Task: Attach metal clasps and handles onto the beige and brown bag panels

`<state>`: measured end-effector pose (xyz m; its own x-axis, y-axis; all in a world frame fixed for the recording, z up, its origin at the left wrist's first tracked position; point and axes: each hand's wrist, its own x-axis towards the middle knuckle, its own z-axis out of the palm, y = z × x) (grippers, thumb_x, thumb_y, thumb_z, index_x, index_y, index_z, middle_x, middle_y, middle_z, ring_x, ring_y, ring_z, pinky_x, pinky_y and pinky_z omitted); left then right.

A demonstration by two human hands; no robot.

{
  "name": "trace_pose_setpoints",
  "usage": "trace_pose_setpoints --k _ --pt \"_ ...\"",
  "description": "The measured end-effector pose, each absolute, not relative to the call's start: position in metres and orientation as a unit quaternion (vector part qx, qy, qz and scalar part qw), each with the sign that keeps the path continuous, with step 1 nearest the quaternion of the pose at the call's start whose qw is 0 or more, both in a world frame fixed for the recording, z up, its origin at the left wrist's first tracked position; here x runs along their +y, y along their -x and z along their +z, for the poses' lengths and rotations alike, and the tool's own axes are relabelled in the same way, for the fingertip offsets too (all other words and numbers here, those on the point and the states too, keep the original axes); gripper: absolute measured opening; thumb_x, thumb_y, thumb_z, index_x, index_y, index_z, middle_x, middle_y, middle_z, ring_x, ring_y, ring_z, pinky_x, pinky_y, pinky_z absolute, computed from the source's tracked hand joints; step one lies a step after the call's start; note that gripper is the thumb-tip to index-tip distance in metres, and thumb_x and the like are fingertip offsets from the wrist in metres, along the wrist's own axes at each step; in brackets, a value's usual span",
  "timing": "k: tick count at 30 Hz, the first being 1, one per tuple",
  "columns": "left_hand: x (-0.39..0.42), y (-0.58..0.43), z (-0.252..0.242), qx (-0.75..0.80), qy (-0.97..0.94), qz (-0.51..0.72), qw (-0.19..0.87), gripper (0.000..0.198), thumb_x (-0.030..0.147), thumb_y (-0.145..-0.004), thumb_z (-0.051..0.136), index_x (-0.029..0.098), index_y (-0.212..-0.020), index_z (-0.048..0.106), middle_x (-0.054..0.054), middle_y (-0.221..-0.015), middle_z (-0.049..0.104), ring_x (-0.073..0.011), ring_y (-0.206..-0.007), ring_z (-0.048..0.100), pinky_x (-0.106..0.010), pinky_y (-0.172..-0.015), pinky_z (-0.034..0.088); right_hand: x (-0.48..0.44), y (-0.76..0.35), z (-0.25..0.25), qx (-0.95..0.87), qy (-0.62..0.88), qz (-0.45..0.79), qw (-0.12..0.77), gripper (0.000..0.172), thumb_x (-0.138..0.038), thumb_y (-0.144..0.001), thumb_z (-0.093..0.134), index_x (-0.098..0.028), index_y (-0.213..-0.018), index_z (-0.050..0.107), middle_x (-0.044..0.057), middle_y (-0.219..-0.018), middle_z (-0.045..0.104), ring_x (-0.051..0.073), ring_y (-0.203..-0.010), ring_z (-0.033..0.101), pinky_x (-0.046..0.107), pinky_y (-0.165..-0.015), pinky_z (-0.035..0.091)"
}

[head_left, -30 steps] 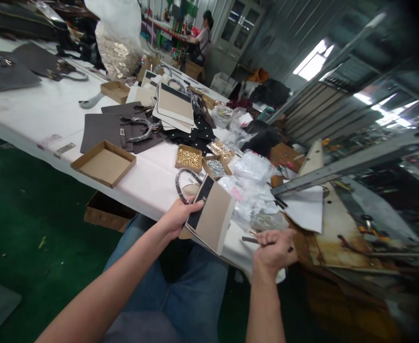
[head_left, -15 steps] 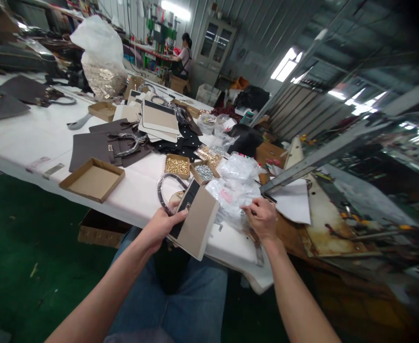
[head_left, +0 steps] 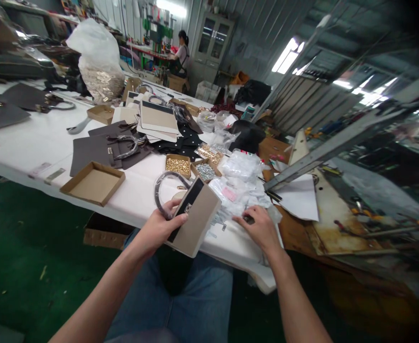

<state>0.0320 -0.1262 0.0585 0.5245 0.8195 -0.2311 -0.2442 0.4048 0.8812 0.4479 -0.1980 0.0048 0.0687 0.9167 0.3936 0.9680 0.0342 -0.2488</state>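
My left hand (head_left: 161, 226) grips a beige bag panel (head_left: 198, 221) by its dark top strip, thumb on the front beside a small metal clasp (head_left: 188, 208). From the strip arches a plastic-wrapped handle (head_left: 157, 188). Low over the table to the right, my right hand (head_left: 261, 226) has its fingers curled round something small and dark that I cannot make out. Clear plastic bags (head_left: 240, 164) lie just beyond that hand. Small metal pieces (head_left: 224, 227) rest on the cloth between the panel and the right hand.
Behind the panel stand cardboard trays of gold studs (head_left: 178, 164) and silver studs (head_left: 205, 171). An open cardboard tray (head_left: 93, 183) sits at the left edge, near dark bag pieces (head_left: 91, 150). A slanted metal post (head_left: 302, 164) rises on the right. Far back, a person (head_left: 183, 55) sits.
My right hand has moved slightly down and left, lower toward the table beside the plastic bags. The left hand keeps its grip on the bag panel, nearly still.
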Motion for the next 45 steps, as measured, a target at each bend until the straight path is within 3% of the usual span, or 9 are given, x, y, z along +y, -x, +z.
trace_pose_setpoints --k 4,8,10,14,17,25,32,38,45 --pt "-0.133 -0.036 0.06 0.353 -0.488 0.341 0.722 0.056 0.038 -0.091 0.095 0.02 -0.142 0.079 -0.014 -0.135 0.084 -0.0352 -0.128 0.076 -0.039 -0.105 0.059 -0.203 -0.404 0.046 -0.655 0.676 -0.007 0.338 0.036 -0.058 -0.106 0.077 -0.03 -0.128 0.082 0.013 -0.136 0.076 0.037 -0.131 0.07 0.057 -0.119 0.052" --pt "-0.149 -0.039 0.077 0.338 -0.553 0.362 0.67 0.044 0.03 -0.093 0.09 0.022 -0.135 0.084 -0.013 -0.131 0.085 -0.0398 -0.135 0.073 -0.047 -0.118 0.056 -0.195 -0.357 0.093 -0.672 0.621 0.178 0.362 0.095 -0.05 -0.084 0.101 -0.036 -0.168 0.059 0.01 -0.163 0.067 0.037 -0.148 0.065 0.054 -0.125 0.052" --pt "-0.159 -0.038 0.084 0.309 -0.612 0.356 0.635 0.039 0.026 -0.097 0.084 0.024 -0.136 0.083 -0.013 -0.131 0.085 -0.0405 -0.135 0.073 -0.049 -0.119 0.056 -0.191 -0.343 0.106 -0.667 0.601 0.245 0.366 0.103 -0.044 -0.071 0.11 -0.033 -0.163 0.066 0.009 -0.15 0.076 0.035 -0.137 0.072 0.05 -0.117 0.059" --pt "-0.173 -0.026 0.082 0.257 -0.787 0.314 0.465 0.067 0.014 -0.098 0.074 0.024 -0.164 0.064 -0.017 -0.138 0.082 -0.0382 -0.126 0.078 -0.054 -0.115 0.058 -0.2 -0.327 0.104 -0.643 0.559 0.367 0.373 0.034 -0.04 -0.079 0.105 -0.023 -0.102 0.086 0.007 -0.1 0.086 0.026 -0.088 0.081 0.037 -0.083 0.067" --pt "-0.179 -0.011 0.074 0.244 -0.865 0.303 0.316 0.067 0.013 -0.102 0.071 0.018 -0.167 0.057 -0.023 -0.148 0.077 -0.0387 -0.132 0.076 -0.059 -0.117 0.056 -0.223 -0.317 0.09 -0.606 0.529 0.429 0.411 0.029 -0.036 -0.084 0.102 -0.023 -0.09 0.077 0.012 -0.11 0.088 0.029 -0.1 0.085 0.04 -0.089 0.07" --pt "-0.207 0.02 0.057 0.21 -0.895 0.306 0.246 0.036 0.016 -0.114 0.057 0.024 -0.142 0.078 -0.019 -0.149 0.079 -0.0376 -0.144 0.072 -0.061 -0.119 0.055 -0.265 -0.301 0.089 -0.619 0.542 0.437 0.365 0.082 -0.028 -0.082 0.103 -0.035 -0.155 0.067 0.012 -0.134 0.083 0.034 -0.121 0.083 0.046 -0.111 0.068" --pt "-0.214 0.03 0.047 0.235 -0.851 0.343 0.321 0.038 0.014 -0.112 0.063 0.028 -0.143 0.079 -0.016 -0.152 0.077 -0.0392 -0.144 0.073 -0.064 -0.12 0.051 -0.278 -0.301 0.081 -0.602 0.562 0.436 0.364 0.085 -0.032 -0.087 0.098 -0.031 -0.165 0.066 0.012 -0.136 0.079 0.03 -0.12 0.08 0.039 -0.108 0.066" --pt "-0.216 0.038 0.049 0.25 -0.841 0.343 0.335 0.04 0.016 -0.112 0.064 0.033 -0.146 0.077 -0.011 -0.155 0.076 -0.0368 -0.145 0.072 -0.059 -0.121 0.046 -0.275 -0.29 0.06 -0.574 0.528 0.419 0.465 0.028 -0.029 -0.081 0.1 -0.03 -0.099 0.078 0.004 -0.09 0.068 0.025 -0.085 0.066 0.038 -0.078 0.06" --pt "-0.229 0.06 0.032 0.239 -0.886 0.375 0.129 0.047 0.017 -0.111 0.069 0.038 -0.152 0.072 -0.002 -0.157 0.075 -0.0267 -0.138 0.073 -0.043 -0.111 0.046 -0.276 -0.269 0.064 -0.624 0.455 0.401 0.493 0.059 -0.046 -0.099 0.081 -0.024 -0.058 0.046 0.011 -0.096 0.081 0.035 -0.092 0.066 0.052 -0.079 0.055"
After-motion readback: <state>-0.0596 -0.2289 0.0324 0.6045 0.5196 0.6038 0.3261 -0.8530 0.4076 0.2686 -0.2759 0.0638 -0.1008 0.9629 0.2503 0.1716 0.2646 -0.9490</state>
